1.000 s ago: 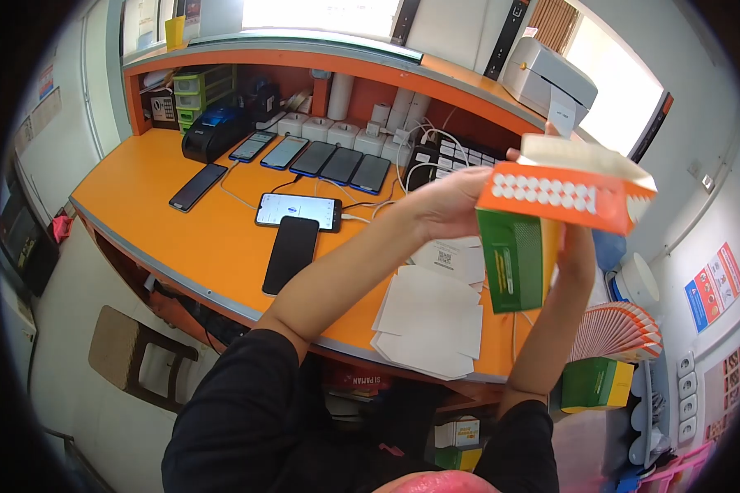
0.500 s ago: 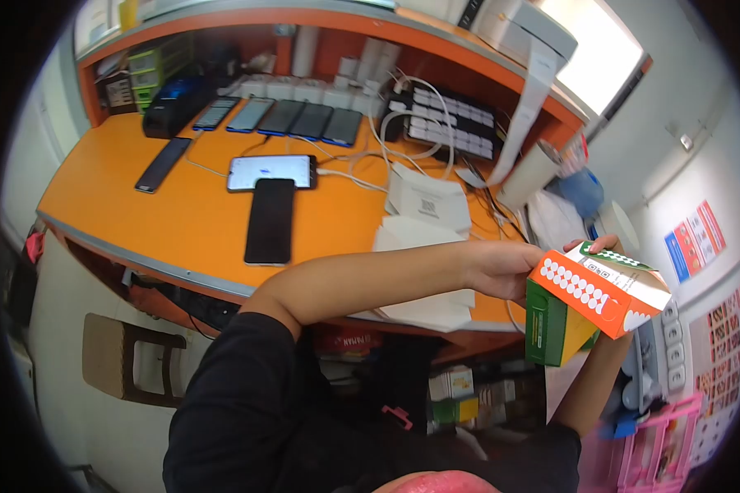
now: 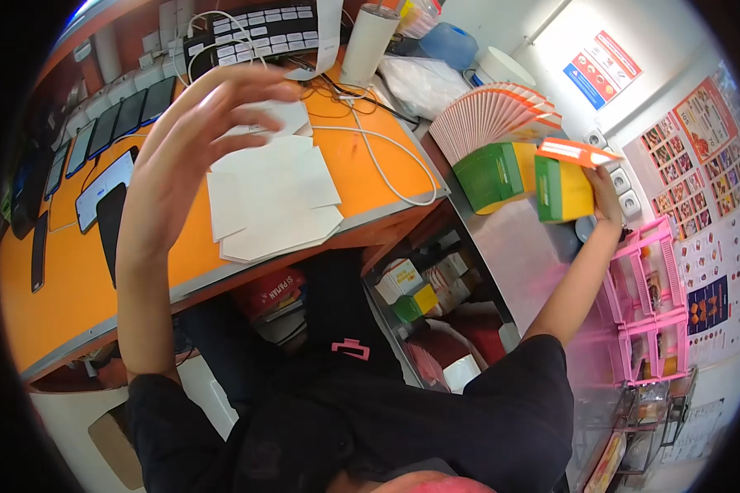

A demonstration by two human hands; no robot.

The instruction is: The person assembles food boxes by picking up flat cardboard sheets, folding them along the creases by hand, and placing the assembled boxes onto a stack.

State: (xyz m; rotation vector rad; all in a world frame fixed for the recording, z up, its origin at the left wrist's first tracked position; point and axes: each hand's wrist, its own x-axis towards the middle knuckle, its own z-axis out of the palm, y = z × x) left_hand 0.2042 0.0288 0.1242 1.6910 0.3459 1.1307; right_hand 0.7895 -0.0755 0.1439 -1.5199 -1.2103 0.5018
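Note:
My left hand (image 3: 210, 123) is raised over the orange desk (image 3: 62, 304), fingers apart and holding nothing. Below it and slightly right lie flat white carton sheets (image 3: 271, 197). Out to the right, my right hand (image 3: 607, 197) grips a takeaway paper box (image 3: 566, 191) with green and yellow sides and an orange top edge; the fingers are partly hidden behind it. Just left of that box stands another green and yellow box (image 3: 493, 177), in front of a fanned stack of cartons (image 3: 489, 119) on the metal side counter (image 3: 510, 238).
Several phones (image 3: 127, 115) lie at the desk's left, with loose white cable (image 3: 386, 164) near its right end. A pink rack (image 3: 649, 296) stands beside the counter at right. Small boxes (image 3: 411, 287) sit on a shelf below.
My view has turned right. My left hand has let go of the box and moved left, up over the desk. My right hand has carried the box over to the fanned cartons.

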